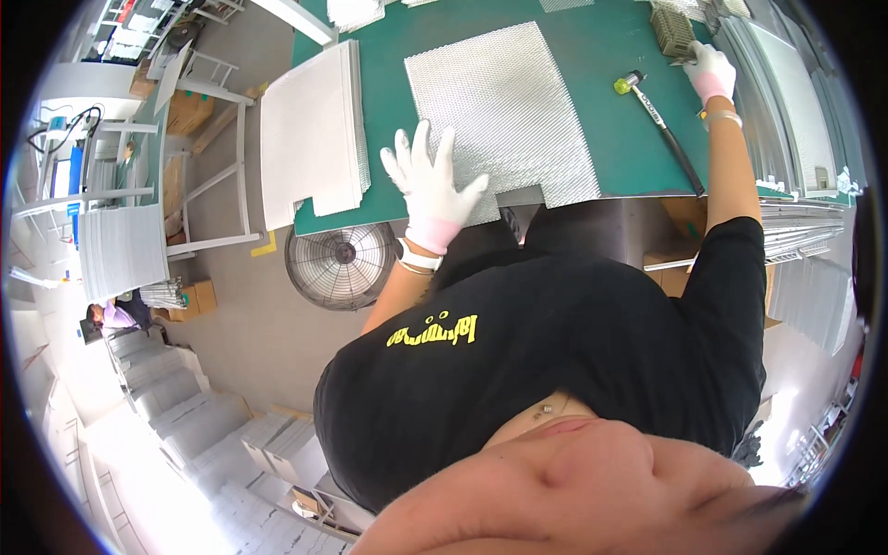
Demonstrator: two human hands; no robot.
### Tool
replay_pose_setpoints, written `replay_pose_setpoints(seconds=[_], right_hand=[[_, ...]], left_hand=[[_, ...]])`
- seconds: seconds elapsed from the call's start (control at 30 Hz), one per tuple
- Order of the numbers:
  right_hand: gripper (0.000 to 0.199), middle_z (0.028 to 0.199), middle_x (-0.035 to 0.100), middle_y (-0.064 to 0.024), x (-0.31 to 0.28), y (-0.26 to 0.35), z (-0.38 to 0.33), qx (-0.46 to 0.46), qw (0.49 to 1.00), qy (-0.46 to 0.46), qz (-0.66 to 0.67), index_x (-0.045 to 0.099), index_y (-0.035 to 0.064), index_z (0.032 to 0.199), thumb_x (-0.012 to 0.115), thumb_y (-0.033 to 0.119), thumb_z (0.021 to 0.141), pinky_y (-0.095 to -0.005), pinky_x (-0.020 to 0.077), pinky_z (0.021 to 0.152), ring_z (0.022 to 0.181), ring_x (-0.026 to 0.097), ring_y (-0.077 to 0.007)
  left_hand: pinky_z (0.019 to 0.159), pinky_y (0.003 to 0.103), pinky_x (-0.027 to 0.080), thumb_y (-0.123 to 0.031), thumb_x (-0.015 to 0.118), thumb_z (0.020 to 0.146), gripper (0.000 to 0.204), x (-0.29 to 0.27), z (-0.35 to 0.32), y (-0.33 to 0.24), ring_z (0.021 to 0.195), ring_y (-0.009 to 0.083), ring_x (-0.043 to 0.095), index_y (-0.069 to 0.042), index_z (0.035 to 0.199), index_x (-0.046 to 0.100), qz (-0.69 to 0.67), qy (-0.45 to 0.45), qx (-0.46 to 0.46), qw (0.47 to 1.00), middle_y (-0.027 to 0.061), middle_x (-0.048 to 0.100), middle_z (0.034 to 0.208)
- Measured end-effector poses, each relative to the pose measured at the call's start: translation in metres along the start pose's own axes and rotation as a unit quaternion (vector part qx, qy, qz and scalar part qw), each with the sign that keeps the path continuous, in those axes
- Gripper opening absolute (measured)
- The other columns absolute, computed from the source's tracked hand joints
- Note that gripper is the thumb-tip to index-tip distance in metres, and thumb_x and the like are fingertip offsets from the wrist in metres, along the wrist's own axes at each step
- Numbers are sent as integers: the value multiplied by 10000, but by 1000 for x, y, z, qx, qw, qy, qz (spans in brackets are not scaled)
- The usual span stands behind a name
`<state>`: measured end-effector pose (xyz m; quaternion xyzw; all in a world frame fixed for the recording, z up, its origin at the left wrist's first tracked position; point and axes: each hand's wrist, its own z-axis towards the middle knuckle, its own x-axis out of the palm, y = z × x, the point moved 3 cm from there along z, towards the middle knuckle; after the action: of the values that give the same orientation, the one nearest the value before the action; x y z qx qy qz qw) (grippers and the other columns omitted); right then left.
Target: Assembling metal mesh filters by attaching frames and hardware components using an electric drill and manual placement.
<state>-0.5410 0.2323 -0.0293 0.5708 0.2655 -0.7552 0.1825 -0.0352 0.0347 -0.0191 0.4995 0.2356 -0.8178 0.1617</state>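
Note:
A silvery mesh sheet (504, 106) with a notched near edge lies on the green tabletop (388, 83) in front of me. My left hand (432, 190), in a white glove, is open with fingers spread over the sheet's near left corner. Far to the right, my gloved right hand (712, 74) has its fingers closed at the near end of a small greyish-tan perforated block (672, 35). Whatever sits between those fingertips is too small to make out. Between the sheet and my right arm rests a hammer (661, 129) with a yellow-green face and a black grip.
A stack of pale flat sheets (310, 134) lies on the table's left side. Long metal panels (786, 111) are stacked along the right edge. A round floor fan (344, 264) stands below the table's near left edge. Another person (120, 313) is at the far left.

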Motion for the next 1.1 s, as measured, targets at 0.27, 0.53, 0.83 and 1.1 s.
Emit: replay_pose_setpoints(seconds=[0.27,0.53,0.83,1.1], right_hand=[[82,701,564,-122,-136,180,-189,-381,832,-201,351,599,99,725,663,49,715,-405,478,578,636,576,-305],[237,734,531,-9,-98,226,-310,-229,686,184,665,583,77,768,812,79,705,-272,412,570,596,495,-125],[244,849,560,40,4,264,-362,127,308,415,846,600,65,1126,639,256,980,-228,415,636,695,488,-42],[239,773,590,11,1,270,-348,155,300,333,880,602,26,1088,599,250,1004,-212,432,600,642,516,-54]], left_hand=[[1121,403,352,-481,611,960,821,30,-79,-51,1353,303,463,30,1513,284,-853,295,-138,407,224,382,1530],[1000,292,429,-415,581,997,594,56,-130,-31,1135,112,530,1,1401,453,-759,358,-257,480,54,576,1254],[848,309,504,-285,584,1009,303,88,-121,-31,945,146,626,10,1078,593,-793,108,-349,487,78,655,1011],[801,329,539,-200,608,992,269,88,-111,-30,870,189,682,54,1047,676,-758,39,-426,492,108,695,993]])
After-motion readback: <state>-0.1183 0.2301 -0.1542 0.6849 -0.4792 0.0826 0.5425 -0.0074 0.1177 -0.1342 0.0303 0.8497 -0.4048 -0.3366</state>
